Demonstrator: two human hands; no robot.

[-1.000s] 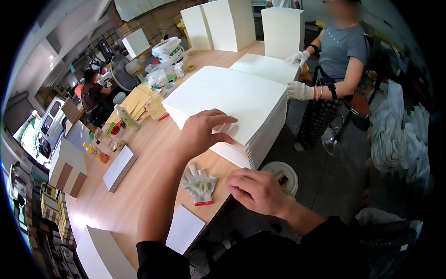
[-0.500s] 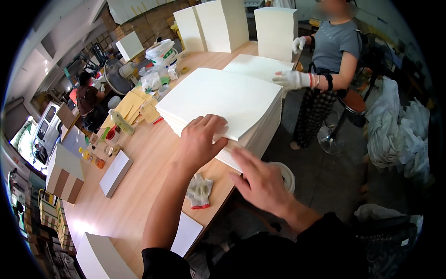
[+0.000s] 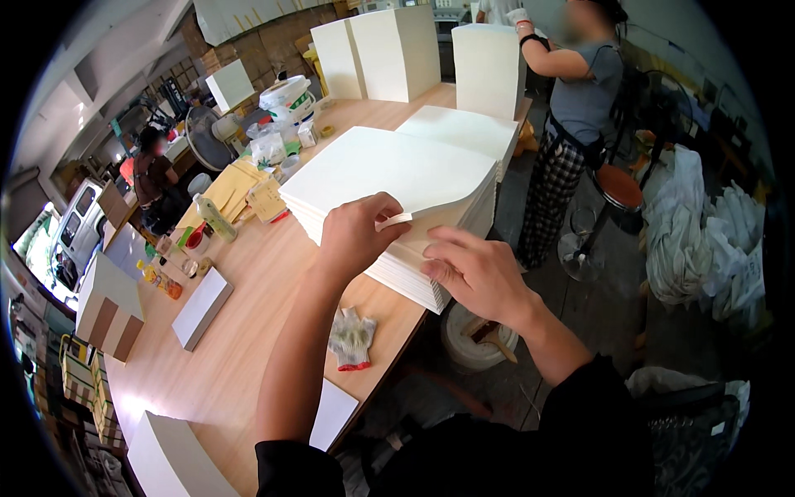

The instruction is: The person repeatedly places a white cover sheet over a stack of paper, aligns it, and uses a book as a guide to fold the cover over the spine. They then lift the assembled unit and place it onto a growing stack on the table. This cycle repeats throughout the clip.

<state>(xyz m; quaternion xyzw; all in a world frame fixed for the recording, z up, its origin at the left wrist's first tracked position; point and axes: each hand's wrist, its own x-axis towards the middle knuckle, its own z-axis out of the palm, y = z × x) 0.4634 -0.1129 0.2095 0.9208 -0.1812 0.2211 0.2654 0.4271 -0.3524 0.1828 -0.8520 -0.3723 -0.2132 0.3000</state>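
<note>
A thick stack of large white sheets (image 3: 389,170) lies on the wooden table (image 3: 240,331). My left hand (image 3: 356,236) pinches the near corner of the top sheets and lifts it a little. My right hand (image 3: 472,273) presses flat against the stack's near edge, fingers slid in under the raised corner. A second, lower stack of white sheets (image 3: 464,132) lies just behind the first. A pair of white work gloves with red cuffs (image 3: 352,338) rests on the table near my left forearm.
A person in grey top and gloves (image 3: 571,108) stands at the table's far right by tall white stacks (image 3: 489,66). Bottles, bags and yellow envelopes (image 3: 232,195) crowd the left side. A white bucket (image 3: 476,340) sits under the table edge. A seated person (image 3: 149,178) is far left.
My left hand slid from flat on the stack to pinching its near corner. My right hand came up from the table edge to the stack's side. The other person raised an arm to the tall stack.
</note>
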